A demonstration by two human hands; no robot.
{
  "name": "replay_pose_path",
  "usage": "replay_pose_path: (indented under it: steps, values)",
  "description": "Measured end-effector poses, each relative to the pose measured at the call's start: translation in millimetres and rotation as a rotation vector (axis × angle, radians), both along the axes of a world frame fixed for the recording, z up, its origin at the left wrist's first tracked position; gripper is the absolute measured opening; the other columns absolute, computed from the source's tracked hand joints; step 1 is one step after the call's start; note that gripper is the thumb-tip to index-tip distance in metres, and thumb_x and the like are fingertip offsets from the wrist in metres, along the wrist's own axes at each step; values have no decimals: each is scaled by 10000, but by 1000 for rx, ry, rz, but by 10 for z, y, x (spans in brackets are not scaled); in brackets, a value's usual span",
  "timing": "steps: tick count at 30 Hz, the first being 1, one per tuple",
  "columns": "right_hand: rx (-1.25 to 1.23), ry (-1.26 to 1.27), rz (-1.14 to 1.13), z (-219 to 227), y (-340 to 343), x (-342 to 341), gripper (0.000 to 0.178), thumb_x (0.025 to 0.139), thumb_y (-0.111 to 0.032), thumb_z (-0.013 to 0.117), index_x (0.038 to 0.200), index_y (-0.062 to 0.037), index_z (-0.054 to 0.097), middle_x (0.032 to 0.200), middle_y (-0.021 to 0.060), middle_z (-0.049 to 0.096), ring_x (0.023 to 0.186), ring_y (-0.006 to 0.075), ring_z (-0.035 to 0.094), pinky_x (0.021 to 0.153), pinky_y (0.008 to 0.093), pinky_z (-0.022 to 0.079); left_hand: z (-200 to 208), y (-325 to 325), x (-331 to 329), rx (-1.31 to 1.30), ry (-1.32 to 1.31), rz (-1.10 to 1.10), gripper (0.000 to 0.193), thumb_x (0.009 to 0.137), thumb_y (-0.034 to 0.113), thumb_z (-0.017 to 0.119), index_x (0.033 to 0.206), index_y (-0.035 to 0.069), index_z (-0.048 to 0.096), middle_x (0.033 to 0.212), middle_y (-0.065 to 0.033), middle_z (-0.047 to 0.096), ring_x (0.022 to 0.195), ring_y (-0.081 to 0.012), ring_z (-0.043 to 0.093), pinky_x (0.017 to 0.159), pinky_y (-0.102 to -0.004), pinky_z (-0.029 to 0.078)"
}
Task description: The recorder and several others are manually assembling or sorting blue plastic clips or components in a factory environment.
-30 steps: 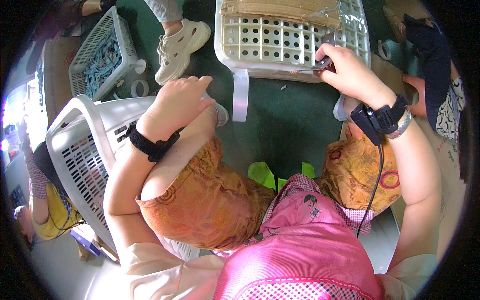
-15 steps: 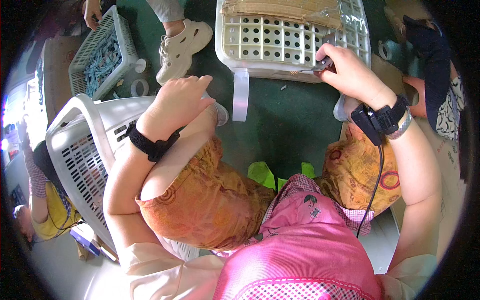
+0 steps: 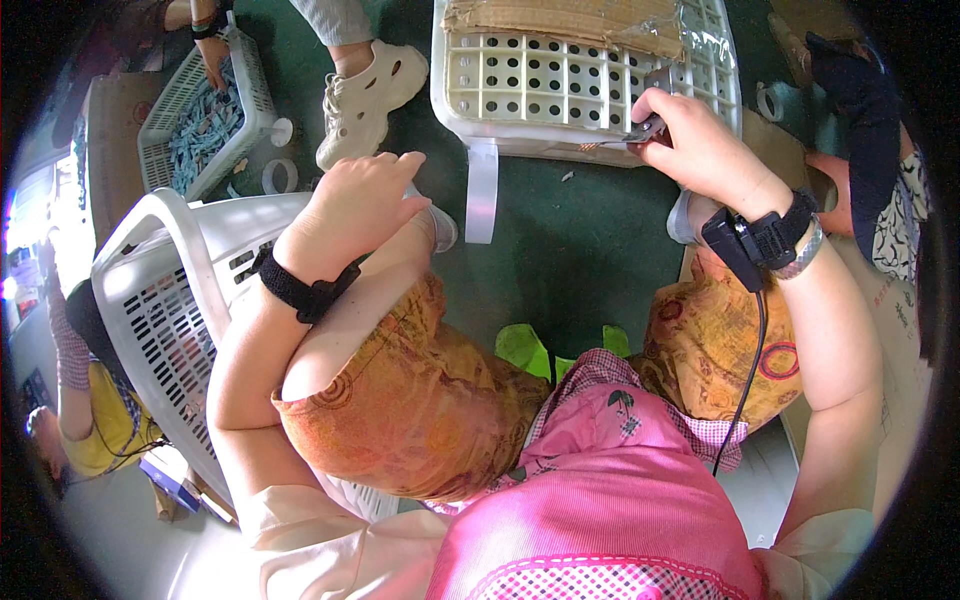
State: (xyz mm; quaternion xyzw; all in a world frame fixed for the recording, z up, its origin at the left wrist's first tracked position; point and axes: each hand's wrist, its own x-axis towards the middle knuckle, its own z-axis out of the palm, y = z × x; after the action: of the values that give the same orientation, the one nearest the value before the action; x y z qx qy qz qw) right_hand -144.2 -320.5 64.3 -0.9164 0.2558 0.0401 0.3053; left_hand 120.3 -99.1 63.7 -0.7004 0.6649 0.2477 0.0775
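My right hand (image 3: 690, 135) is closed around a small grey metal tool (image 3: 648, 128), whose exact kind I cannot make out. It is held at the near right edge of an upturned white plastic crate (image 3: 515, 85), with thin metal tips pointing left. Over my left knee lies my left hand (image 3: 350, 210), its fingers stretched out to the right and nothing in it. A strip of clear tape (image 3: 481, 195) hangs from the near left edge of the crate. Brown cardboard (image 3: 570, 22) covers the crate's far part.
A white slatted basket (image 3: 160, 270) stands beside my left leg. Further left, another person's hand (image 3: 213, 65) reaches into a pale basket (image 3: 262, 95) of blue-green pieces. A white shoe (image 3: 365, 100) and tape rolls (image 3: 280, 177) are on the green floor. Another person sits at the right.
The other person's hand has come down into the basket of blue-green pieces at the upper left. The white shoe has shifted slightly. Both my hands are where they were.
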Motion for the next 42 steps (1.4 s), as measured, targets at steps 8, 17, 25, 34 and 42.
replay_pose_path:
  steps: [8, 17, 25, 34, 42]
  values:
    - [6, 14, -6, 7, 1, -1, 251, 757, -137, 635, 937, 17, 551, 839, 182, 624, 807, 329, 625, 745, 394, 505, -34, 15, 11, -4, -7, -6, 461, 826, 260, 630, 1204, 21, 521, 1020, -179, 634, 958, -319, 606, 843, -401, 474]
    - [-13, 14, -11, -1, 9, -6, 241, 754, -127, 623, 938, 12, 553, 849, 186, 623, 818, 338, 621, 754, 400, 503, -28, 9, 7, -18, -1, 4, 442, 817, 250, 637, 1190, 37, 534, 1002, -183, 636, 947, -325, 607, 831, -406, 478]
    - [25, -10, -34, 17, -4, -14, 231, 760, -124, 623, 945, 2, 567, 845, 179, 637, 832, 332, 632, 762, 394, 509, -38, -7, 39, -25, -3, 18, 428, 813, 254, 634, 1178, 49, 544, 975, -187, 633, 912, -351, 608, 791, -425, 488]
    - [-21, -7, -32, 9, 41, -66, 192, 723, -111, 618, 887, -12, 620, 793, 188, 642, 797, 345, 634, 735, 410, 506, -12, 104, 278, -41, 216, 188, 438, 855, 277, 621, 1203, 26, 533, 872, -193, 650, 801, -316, 646, 723, -377, 502]
    - [-94, -64, -81, 96, 11, -143, 136, 718, -97, 604, 824, -18, 636, 819, 183, 650, 811, 342, 637, 744, 429, 506, 773, 57, 160, -22, 176, 294, 424, 878, 209, 616, 1233, 4, 509, 910, -144, 667, 830, -242, 652, 742, -330, 493]
